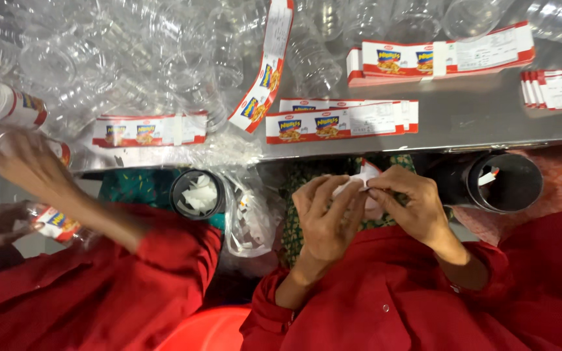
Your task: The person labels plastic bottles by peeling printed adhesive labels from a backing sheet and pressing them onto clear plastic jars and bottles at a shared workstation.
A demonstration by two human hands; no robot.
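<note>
Apparently both hands' fingers (359, 195) pinch a crumpled white paper strip (364, 175), pointing tableward.

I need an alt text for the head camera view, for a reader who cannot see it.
Seen from above, a person in red sleeves pinches a small white paper piece between the left hand and right hand. Ahead, a metal table holds stacks of red-and-white labels and clear plastic jars. A co-worker's hands label a jar.

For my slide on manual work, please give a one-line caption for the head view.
Two hands, left and right, peel a small white label below a metal table of label stacks and clear jars.
</note>
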